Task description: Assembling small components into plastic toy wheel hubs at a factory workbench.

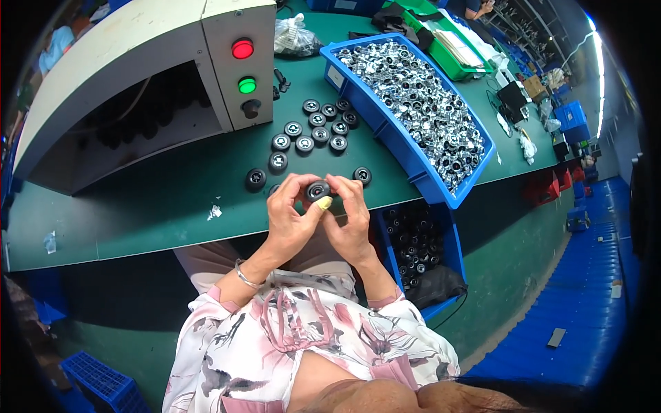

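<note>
I have a small black wheel (318, 191) pinched between both hands just over the near edge of the green bench (172, 199): my left hand (292, 217) curls around it from nine o'clock with a yellow-capped thumb pressed at its lower rim, and my right hand (351, 220) closes on it from three o'clock, fingertips over its top. The grip is fingertips only, so I judge the wheel could pop out if I press unevenly; held right at the bench edge, it would likely drop past my lap to the floor or into the lower blue bin (420, 241) of dark parts at four o'clock. My wrists are also close to the loose finished wheels (313, 131) laid out at twelve o'clock, and a careless sweep could send those rolling, since they look round and free on the smooth mat. The long blue tray (385, 131) of shiny metal pieces at one o'clock overhangs the bench edge a little, so a knock there could tip it. The bench is a green mat, with a cream machine housing (131, 62) at ten o'clock carrying a red light (242, 49), a green light (246, 85) and a black knob (251, 107). Beyond, at two o'clock, are a green crate (454, 41) and more work surface; the floor at four o'clock is blue.
</note>
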A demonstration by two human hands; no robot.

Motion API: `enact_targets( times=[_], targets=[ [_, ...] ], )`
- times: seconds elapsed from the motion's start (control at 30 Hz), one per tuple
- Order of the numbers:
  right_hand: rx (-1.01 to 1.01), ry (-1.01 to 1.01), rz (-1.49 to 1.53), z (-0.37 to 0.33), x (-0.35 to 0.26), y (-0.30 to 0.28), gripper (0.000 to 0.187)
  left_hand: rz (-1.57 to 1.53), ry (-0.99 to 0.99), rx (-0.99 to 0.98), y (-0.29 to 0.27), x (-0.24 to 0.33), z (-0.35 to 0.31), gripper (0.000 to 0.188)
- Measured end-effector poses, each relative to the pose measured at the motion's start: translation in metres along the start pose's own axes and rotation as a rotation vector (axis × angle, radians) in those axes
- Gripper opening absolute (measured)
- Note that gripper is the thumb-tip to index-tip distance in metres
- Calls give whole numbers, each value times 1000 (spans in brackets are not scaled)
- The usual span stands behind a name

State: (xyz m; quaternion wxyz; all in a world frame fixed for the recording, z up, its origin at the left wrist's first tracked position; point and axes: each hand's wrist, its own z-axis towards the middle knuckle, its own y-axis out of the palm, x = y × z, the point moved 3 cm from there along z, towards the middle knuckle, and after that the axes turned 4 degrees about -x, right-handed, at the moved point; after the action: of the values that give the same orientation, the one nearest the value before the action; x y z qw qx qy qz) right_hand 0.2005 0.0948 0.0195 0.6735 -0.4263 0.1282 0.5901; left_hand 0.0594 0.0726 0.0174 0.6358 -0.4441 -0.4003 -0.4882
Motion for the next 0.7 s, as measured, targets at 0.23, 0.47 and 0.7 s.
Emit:
enact_targets(
  times=[0.23,0.47,0.7],
  targets=[
    [-30,293,450,-9,12,-6,34,-157,36,-15,3,7,-1,37],
    [-9,354,464,-12,10,-8,25,-980,-339,-164,1,-12,-5,33],
    [-39,283,377,2,10,-17,25,-1180,-495,-229,6,-16,-12,35]
  ],
)
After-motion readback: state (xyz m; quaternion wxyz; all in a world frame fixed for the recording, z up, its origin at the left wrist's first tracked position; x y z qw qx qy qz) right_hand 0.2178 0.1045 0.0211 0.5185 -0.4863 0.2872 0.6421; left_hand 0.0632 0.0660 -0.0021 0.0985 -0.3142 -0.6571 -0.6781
